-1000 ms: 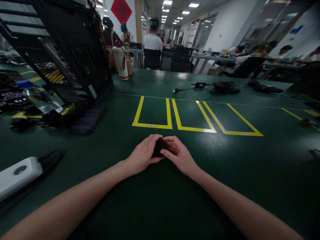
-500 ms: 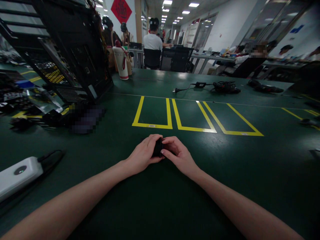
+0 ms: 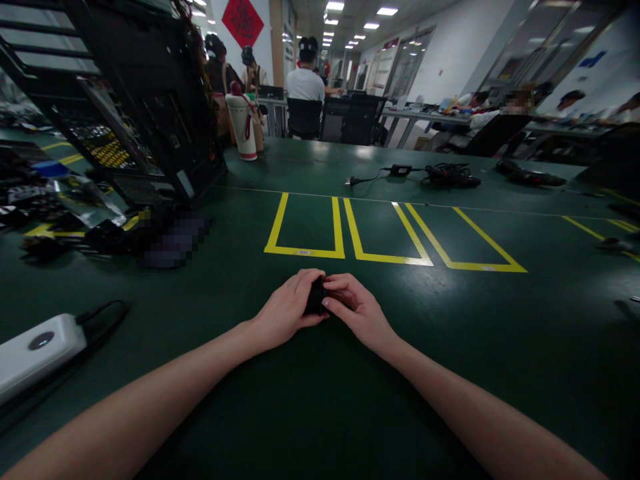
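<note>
A small black object [image 3: 315, 296] sits between my two hands near the middle of the green table [image 3: 320, 400]; its kind cannot be made out. My left hand [image 3: 286, 305] wraps round it from the left, thumb and fingers on either side. From the right, my right hand [image 3: 361, 312] has its fingertips and thumb pressed to the object's right face. Most of the object is hidden behind the fingers. Both hands are low over the tabletop, just in front of the yellow tape outlines [image 3: 305, 253].
On the left stand a black computer case [image 3: 145, 100], a plastic bottle [image 3: 83, 197] and a white device [image 3: 43, 353] with a cable. A paper cup [image 3: 243, 127] is behind. Across the back lie a power adapter [image 3: 400, 170] and coiled black cable [image 3: 453, 175]. Several people sit beyond.
</note>
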A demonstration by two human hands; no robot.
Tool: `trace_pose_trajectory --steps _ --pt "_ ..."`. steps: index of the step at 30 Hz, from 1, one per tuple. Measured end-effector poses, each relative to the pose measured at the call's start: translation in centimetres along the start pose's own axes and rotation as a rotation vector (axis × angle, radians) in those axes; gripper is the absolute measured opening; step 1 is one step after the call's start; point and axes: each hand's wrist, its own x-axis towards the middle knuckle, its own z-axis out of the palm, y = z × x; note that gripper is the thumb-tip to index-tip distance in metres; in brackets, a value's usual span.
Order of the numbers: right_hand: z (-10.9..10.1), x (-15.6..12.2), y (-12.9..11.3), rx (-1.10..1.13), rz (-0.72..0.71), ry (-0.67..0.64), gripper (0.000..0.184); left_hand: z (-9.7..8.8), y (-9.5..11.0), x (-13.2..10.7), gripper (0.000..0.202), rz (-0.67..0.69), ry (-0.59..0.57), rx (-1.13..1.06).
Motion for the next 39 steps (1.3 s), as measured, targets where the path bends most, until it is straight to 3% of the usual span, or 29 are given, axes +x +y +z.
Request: trace_pose_trajectory --steps 6,16,21,28,34,39 --pt "-0.3 0.1 -0.3 -0.013 0.119 -0.032 0.031 0.0 -0.1 0.0 0.058 0.009 -0.002 0.004" --pt "-0.5 0.2 0.2 0.031 0.005 -0.035 0.024 0.0 0.0 -0.1 0.059 0.006 -0.004 0.018" --pt "-0.4 0.4 0.0 0.0 0.002 -0.014 0.014 0.0 0.0 -0.1 0.059 0.012 0.0 0.013" --pt "-0.3 0.0 -0.7 -0.124 -0.005 -0.003 0.031 0.2 -0.2 -0.1 0.059 0.014 0.009 0.002" --pt "-0.3 -0.2 -0.8 -0.021 0.032 -0.067 0.026 0.0 -0.1 -0.1 0.058 0.013 -0.005 0.002" --pt "-0.1 0.0 -0.4 0.002 0.029 -0.009 0.016 0.0 -0.1 -0.1 0.058 0.014 -0.001 -0.01"
